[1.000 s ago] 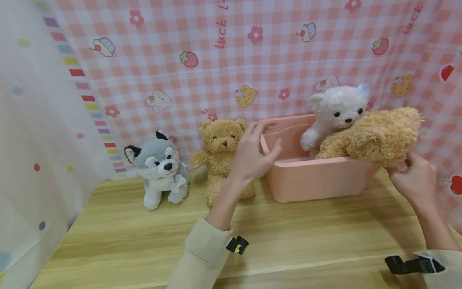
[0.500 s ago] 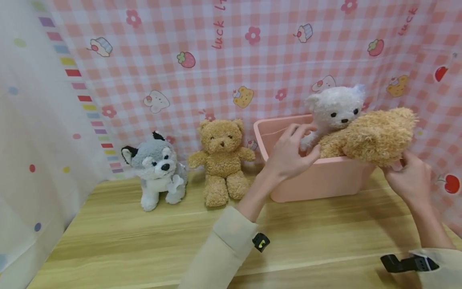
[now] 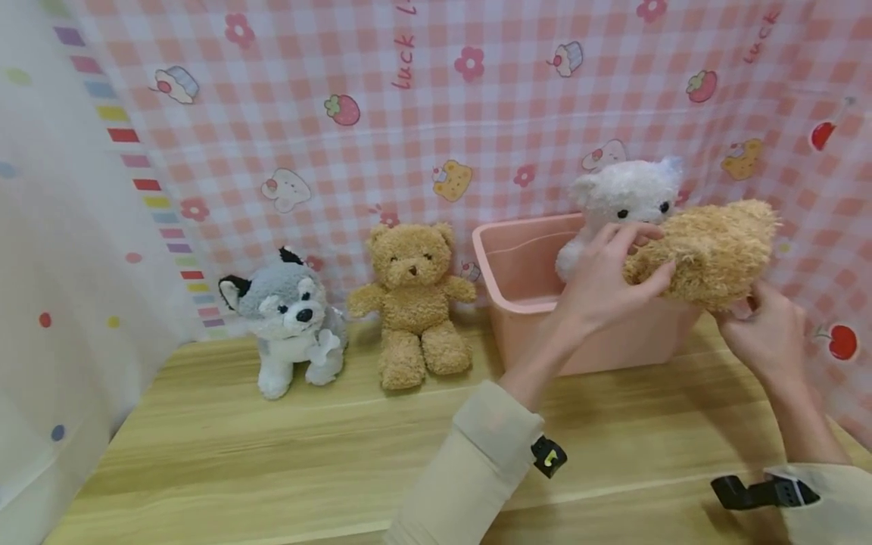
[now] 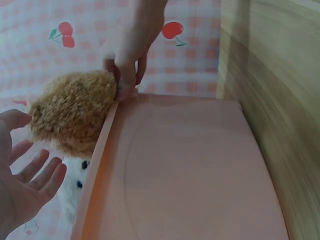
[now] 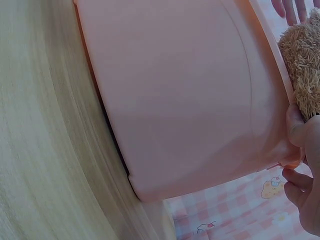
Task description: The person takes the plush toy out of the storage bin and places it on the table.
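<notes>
A pink storage bin (image 3: 599,341) stands on the wooden table, its right end in the grip of my right hand (image 3: 766,333), thumb on the rim in the right wrist view. A curly tan stuffed animal (image 3: 722,250) leans over the bin's right rim, just above that hand; its face is hidden. Behind it, a white teddy bear (image 3: 630,189) sits upright in the bin. My left hand (image 3: 606,276) hovers over the bin's front rim, in front of the white bear. In the left wrist view its fingers (image 4: 42,175) are spread beside the tan plush, apart from it.
Left of the bin, a brown teddy bear (image 3: 414,303) sits against the checked cloth (image 3: 381,68). Further left is a grey-and-white husky plush (image 3: 289,318). The wooden tabletop (image 3: 306,462) extends in front of them, and cloth also hangs at both sides.
My left hand has moved right, from beside the brown teddy across the bin to the tan plush. My right hand keeps its hold on the bin's end. The view shifts slightly.
</notes>
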Tool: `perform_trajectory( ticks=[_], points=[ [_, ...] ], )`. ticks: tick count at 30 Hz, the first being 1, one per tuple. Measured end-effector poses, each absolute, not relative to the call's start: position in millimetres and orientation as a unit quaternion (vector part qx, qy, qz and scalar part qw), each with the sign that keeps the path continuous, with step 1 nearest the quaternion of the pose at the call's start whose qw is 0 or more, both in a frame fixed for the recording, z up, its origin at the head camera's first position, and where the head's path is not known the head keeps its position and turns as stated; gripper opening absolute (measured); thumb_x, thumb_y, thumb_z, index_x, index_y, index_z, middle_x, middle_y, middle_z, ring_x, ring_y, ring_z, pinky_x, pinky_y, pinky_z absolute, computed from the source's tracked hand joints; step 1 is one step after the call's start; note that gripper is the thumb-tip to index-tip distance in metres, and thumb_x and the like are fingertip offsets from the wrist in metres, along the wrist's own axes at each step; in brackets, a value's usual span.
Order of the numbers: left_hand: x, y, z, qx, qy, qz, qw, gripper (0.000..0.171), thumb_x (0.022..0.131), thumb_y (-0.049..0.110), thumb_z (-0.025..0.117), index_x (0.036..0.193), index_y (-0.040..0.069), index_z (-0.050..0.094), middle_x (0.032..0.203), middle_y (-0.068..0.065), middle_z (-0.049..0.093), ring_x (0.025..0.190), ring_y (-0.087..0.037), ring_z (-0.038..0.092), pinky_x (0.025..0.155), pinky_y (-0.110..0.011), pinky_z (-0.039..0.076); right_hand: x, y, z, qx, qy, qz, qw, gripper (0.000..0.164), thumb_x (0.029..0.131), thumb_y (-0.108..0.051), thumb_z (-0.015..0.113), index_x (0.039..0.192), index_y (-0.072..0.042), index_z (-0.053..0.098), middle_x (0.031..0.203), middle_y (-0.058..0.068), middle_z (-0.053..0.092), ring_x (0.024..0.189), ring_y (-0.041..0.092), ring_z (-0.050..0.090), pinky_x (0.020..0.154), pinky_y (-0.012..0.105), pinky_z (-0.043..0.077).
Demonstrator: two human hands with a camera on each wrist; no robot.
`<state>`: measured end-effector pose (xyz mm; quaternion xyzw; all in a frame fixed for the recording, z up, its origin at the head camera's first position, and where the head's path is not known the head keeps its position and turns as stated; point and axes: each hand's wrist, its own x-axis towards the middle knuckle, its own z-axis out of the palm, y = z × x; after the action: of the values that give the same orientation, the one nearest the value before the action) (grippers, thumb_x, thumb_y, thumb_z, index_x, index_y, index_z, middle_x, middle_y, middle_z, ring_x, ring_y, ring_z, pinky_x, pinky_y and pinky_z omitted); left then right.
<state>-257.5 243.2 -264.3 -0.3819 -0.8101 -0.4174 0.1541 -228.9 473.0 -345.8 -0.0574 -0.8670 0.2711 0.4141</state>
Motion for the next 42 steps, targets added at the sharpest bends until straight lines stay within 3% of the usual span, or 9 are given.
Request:
perform_trajectory(
  ticks=[4, 9, 11, 18, 24, 28, 32, 35, 42],
  points=[
    [-259, 245, -265, -0.389, -0.815, -0.393, 0.171, 0.024, 0.089, 0.028, 0.057, 0.112, 0.021, 0.056, 0.115, 0.011, 0.048, 0.1, 0.002, 0.045, 0.079, -0.005, 0.035, -232, 469, -345, -0.05, -0.865, 0.273, 0.418, 0.019, 0.074, -0.014, 0.064, 0.089, -0.003, 0.062, 0.075, 0.023, 0.061, 0.056, -0.013, 0.029, 0.057, 0.04, 0.033],
    [-263, 239, -267, -0.395, -0.798, -0.412, 0.194, 0.016, 0.09, 0.016, 0.054, 0.106, 0.012, 0.055, 0.109, 0.006, 0.051, 0.098, 0.0, 0.047, 0.081, -0.003, 0.035, -234, 467, -343, -0.04, -0.861, 0.279, 0.423, 0.018, 0.075, -0.014, 0.062, 0.09, -0.004, 0.062, 0.079, 0.022, 0.061, 0.064, 0.016, 0.045, 0.064, 0.05, 0.034],
    [-265, 234, -268, -0.394, -0.781, -0.436, 0.21, 0.017, 0.089, 0.012, 0.052, 0.105, 0.009, 0.053, 0.107, 0.003, 0.053, 0.097, -0.001, 0.048, 0.08, -0.004, 0.037, -234, 466, -344, -0.034, -0.86, 0.277, 0.427, 0.018, 0.076, -0.015, 0.063, 0.092, -0.007, 0.063, 0.079, 0.016, 0.06, 0.062, 0.023, 0.043, 0.061, 0.042, 0.034],
    [-273, 213, -271, -0.388, -0.709, -0.536, 0.244, 0.015, 0.087, 0.008, 0.046, 0.102, 0.006, 0.046, 0.113, -0.003, 0.055, 0.097, 0.0, 0.05, 0.083, -0.01, 0.042, -233, 466, -344, -0.011, -0.855, 0.283, 0.435, 0.025, 0.076, -0.021, 0.073, 0.1, -0.014, 0.068, 0.083, -0.03, 0.05, 0.043, 0.001, 0.022, 0.043, 0.023, 0.02],
    [-277, 196, -273, -0.374, -0.674, -0.583, 0.256, 0.006, 0.089, 0.008, 0.038, 0.094, 0.006, 0.04, 0.115, 0.0, 0.057, 0.049, -0.008, 0.034, 0.046, -0.017, 0.035, -232, 467, -344, -0.004, -0.85, 0.292, 0.439, 0.028, 0.074, -0.021, 0.076, 0.1, -0.014, 0.069, 0.081, -0.035, 0.046, 0.041, 0.005, 0.016, 0.039, 0.025, 0.015],
    [-275, 191, -276, -0.363, -0.683, -0.591, 0.23, 0.008, 0.089, 0.013, 0.036, 0.094, 0.008, 0.038, 0.116, 0.006, 0.056, 0.043, -0.011, 0.022, 0.041, -0.02, 0.026, -231, 466, -343, -0.018, -0.851, 0.296, 0.434, 0.029, 0.075, -0.023, 0.076, 0.102, -0.015, 0.069, 0.086, -0.037, 0.046, 0.043, 0.005, 0.017, 0.042, 0.026, 0.016],
    [-273, 192, -275, -0.38, -0.691, -0.576, 0.216, 0.023, 0.091, 0.022, 0.043, 0.111, 0.011, 0.039, 0.122, 0.003, 0.051, 0.082, 0.003, 0.048, 0.074, -0.015, 0.042, -230, 467, -344, -0.02, -0.852, 0.302, 0.428, 0.03, 0.076, -0.025, 0.075, 0.103, -0.015, 0.069, 0.095, -0.038, 0.048, 0.047, 0.005, 0.019, 0.048, 0.025, 0.019],
    [-269, 196, -270, -0.38, -0.73, -0.532, 0.197, 0.047, 0.089, 0.036, 0.053, 0.13, 0.025, 0.034, 0.131, 0.005, 0.04, 0.12, -0.003, 0.034, 0.098, -0.031, 0.036, -230, 467, -345, -0.018, -0.851, 0.303, 0.428, 0.03, 0.076, -0.024, 0.075, 0.103, -0.015, 0.069, 0.099, -0.037, 0.05, 0.048, 0.005, 0.02, 0.05, 0.025, 0.02],
    [-264, 208, -271, -0.321, -0.848, -0.383, 0.178, 0.086, 0.063, 0.065, 0.069, 0.136, 0.048, 0.026, 0.141, 0.005, 0.026, 0.12, -0.015, 0.038, 0.087, -0.042, 0.045, -230, 467, -345, -0.014, -0.851, 0.295, 0.434, 0.03, 0.076, -0.023, 0.075, 0.103, -0.015, 0.069, 0.089, -0.038, 0.045, 0.047, 0.005, 0.018, 0.047, 0.028, 0.017]
  ],
)
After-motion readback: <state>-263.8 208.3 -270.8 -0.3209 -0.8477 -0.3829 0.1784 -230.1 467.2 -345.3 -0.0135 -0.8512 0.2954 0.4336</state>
